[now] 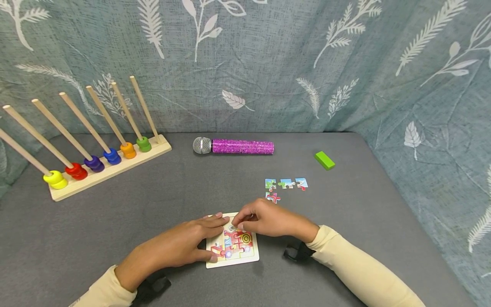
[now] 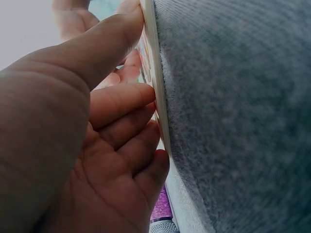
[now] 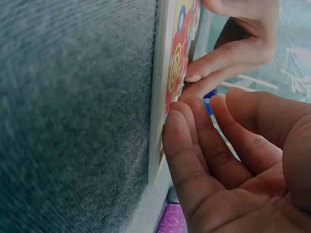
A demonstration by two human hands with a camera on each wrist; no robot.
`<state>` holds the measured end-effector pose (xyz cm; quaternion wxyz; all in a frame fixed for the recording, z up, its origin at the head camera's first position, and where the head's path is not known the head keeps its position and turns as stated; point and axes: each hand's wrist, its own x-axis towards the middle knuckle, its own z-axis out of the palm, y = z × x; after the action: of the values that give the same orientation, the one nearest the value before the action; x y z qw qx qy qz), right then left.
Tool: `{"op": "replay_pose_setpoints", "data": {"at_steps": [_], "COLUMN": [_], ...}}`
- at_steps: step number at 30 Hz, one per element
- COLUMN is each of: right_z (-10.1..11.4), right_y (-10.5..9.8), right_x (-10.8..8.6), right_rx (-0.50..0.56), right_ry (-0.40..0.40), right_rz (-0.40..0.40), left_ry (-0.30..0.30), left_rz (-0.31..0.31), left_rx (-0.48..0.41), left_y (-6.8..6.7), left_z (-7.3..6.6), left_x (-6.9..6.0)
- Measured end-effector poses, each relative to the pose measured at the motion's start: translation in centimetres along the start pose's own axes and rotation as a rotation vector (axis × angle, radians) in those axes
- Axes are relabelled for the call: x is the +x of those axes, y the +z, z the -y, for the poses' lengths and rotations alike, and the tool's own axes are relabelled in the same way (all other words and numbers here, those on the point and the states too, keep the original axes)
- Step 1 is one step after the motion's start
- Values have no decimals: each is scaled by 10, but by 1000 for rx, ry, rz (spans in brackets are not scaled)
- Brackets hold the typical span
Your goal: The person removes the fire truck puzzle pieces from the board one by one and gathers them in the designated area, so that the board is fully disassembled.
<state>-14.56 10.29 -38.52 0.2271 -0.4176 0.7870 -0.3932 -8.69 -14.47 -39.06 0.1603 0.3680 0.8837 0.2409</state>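
A small jigsaw puzzle board (image 1: pixel 250 258) with a pale frame lies on the table, with red, yellow and blue pieces in it. My left hand (image 1: pixel 180 242) rests on its left side, fingers stretched over the top left part and thumb on the lower left edge. In the left wrist view the fingertips (image 2: pixel 154 94) touch the board's rim. My right hand (image 1: pixel 268 219) is over the upper part of the board, fingers bent, pinching a small puzzle piece (image 1: pixel 232 228) at the fingertips. The right wrist view hides that piece behind the fingers.
Several loose puzzle pieces (image 1: pixel 286 183) lie beyond the right hand. A purple glittery microphone (image 1: pixel 242 146) lies at the back, and a green block (image 1: pixel 324 160) at the right. On the left stands a wooden peg rack (image 1: pixel 111 169) with coloured rings. A leaf-patterned curtain (image 1: pixel 245 76) hangs behind.
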Motion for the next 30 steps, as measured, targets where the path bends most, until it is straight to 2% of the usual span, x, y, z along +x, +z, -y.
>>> {"op": "replay_pose_setpoints", "data": {"at_steps": [11,19,30], "right_z": [0,-1,5], "right_y": [2,2,1], "right_x": [1,1,0], "right_rx": [44,21,17], "right_ry": [13,-16,9], "right_rz": [28,41,34], "left_ry": [16,18,33], "left_rz": [-12,-11,-24], "left_rx": [11,16,21], "left_y": [0,-1,0], "left_z": [-1,0,0], "left_x": [0,0,-1]}}
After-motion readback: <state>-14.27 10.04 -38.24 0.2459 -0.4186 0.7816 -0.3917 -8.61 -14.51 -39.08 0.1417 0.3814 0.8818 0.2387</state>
